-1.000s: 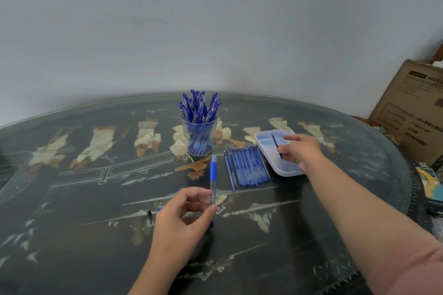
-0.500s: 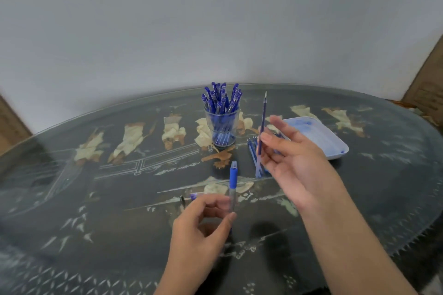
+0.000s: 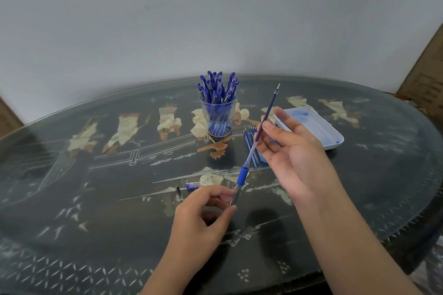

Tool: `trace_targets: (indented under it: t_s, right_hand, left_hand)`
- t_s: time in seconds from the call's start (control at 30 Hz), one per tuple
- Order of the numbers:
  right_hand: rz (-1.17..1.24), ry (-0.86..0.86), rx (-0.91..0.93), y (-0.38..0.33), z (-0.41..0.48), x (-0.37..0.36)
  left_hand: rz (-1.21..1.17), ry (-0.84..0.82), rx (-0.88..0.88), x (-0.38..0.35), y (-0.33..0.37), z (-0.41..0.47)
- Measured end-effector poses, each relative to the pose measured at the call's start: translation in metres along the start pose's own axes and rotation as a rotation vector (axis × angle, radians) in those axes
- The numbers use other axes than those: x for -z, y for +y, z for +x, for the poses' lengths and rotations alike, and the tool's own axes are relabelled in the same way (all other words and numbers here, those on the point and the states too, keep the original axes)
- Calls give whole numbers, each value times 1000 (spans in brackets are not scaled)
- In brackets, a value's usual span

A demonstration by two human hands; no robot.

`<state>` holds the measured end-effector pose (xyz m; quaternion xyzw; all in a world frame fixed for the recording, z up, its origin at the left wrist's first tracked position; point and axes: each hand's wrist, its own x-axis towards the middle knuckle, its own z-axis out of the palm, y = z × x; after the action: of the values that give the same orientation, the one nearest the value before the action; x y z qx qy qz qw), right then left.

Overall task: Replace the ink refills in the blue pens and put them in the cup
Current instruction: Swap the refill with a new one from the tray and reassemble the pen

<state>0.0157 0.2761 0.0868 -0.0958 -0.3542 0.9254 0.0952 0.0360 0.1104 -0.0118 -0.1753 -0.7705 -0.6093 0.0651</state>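
The left hand is low and near the middle, and its thumb and fingers pinch the bottom end of a pen body. The pen body is see-through with a blue grip, and it leans up and to the right above the desk. The right hand is higher up, with its palm facing the camera. Its thumb and first fingers pinch a thin blue refill, and the other fingers are loose. The refill points up and a bit to the right, with its pale tip on top. Its bottom end meets the top of the pen body, but I cannot tell how far in it goes. Behind the hands a clear cup stands on the desk, full of blue pens with their caps up. Just right of the cup a row of refills lies flat, partly hidden by the right hand. A white tray sits beside them, farther right. Near the left hand a small blue piece and a tiny dark piece lie on the desk. The desk is dark with pale painted shapes.
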Motion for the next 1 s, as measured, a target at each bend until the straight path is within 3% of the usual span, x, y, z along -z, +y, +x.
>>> trace_targets:
  t_s: [0.4,1.0]
  right_hand:
    - [-303,15,281,-1,0,1]
    - [-591,-32,496,7,1,2]
  left_hand:
    - [59,5,-55,4,-2,15]
    - [108,22,-35,6,-12,19]
